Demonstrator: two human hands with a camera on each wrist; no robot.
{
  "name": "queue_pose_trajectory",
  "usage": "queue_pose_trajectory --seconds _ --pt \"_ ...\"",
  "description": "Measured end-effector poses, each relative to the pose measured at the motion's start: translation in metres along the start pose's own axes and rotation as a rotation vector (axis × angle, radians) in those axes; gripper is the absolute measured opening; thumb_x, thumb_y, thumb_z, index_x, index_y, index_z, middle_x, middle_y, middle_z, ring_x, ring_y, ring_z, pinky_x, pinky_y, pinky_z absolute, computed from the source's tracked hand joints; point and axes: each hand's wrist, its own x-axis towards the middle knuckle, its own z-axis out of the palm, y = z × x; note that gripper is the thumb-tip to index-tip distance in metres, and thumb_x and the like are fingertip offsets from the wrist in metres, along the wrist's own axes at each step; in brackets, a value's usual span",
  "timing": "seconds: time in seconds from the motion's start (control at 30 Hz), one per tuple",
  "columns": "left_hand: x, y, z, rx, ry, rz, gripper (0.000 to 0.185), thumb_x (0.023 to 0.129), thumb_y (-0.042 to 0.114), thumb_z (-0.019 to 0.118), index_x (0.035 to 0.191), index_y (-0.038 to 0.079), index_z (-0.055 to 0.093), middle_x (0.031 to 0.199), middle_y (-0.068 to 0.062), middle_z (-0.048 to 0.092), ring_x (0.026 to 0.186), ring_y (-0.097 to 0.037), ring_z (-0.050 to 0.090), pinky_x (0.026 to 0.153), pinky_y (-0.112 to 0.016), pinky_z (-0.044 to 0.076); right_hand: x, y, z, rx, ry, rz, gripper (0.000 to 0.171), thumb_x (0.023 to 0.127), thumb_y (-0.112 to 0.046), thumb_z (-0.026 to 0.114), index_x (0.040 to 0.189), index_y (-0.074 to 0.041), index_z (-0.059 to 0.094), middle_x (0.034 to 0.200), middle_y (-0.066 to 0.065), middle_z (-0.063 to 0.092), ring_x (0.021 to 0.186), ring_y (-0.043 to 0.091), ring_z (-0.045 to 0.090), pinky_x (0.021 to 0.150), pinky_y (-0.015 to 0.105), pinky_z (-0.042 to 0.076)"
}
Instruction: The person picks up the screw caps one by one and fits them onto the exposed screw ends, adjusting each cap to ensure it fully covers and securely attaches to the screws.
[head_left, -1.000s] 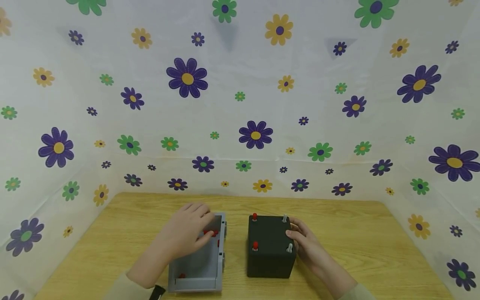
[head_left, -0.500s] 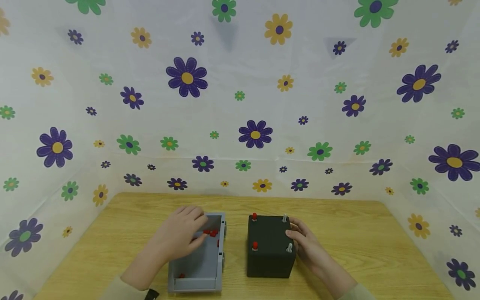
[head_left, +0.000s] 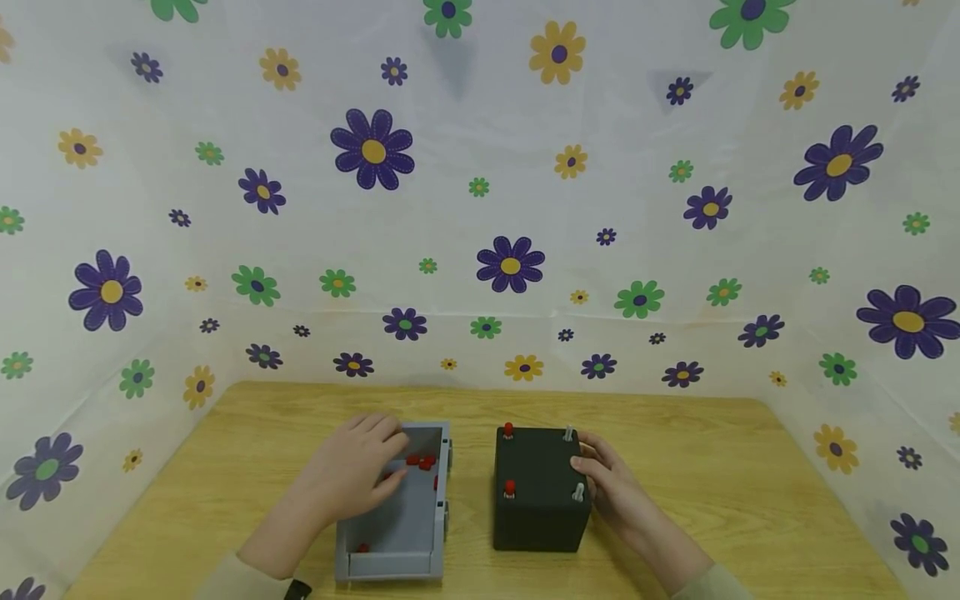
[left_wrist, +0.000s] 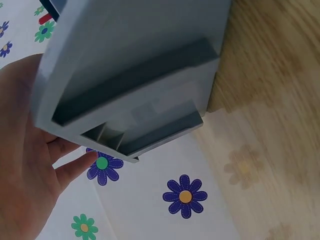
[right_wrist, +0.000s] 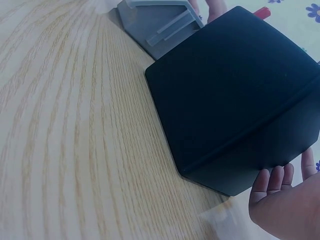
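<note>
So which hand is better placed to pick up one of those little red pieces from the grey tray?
The left hand: its fingers already reach into the grey tray beside the red pieces, while the right hand rests against the black box.

Tray (head_left: pixel 390 533) on worktop (head_left: pixel 735 467), left of box (head_left: pixel 540 517), just beside it. Small pegs (head_left: pixel 421 460) in tray's far end, one (head_left: pixel 363 547) near front. Left hand (head_left: pixel 358 475) over tray's left wall; right hand (head_left: pixel 611 483) against box's right side. Four pegs (head_left: pixel 509 488) on box top.
</note>
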Motion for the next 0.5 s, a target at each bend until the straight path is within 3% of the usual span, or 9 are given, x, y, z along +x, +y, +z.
queue_pose_trajectory --seconds 0.5 --pt "-0.0001 -0.0043 0.0073 0.015 -0.027 0.006 0.025 0.093 0.034 0.079 0.104 0.013 0.071 0.113 -0.006 0.068 0.109 -0.026 0.065 0.105 -0.049 0.057 -0.0001 -0.0003 -0.0012 0.004 -0.018 -0.007 0.058 0.103 -0.017 0.059 0.156 -0.009 0.036 0.148 0.01 0.042 0.113 0.013 0.056 0.095 0.023 0.05"
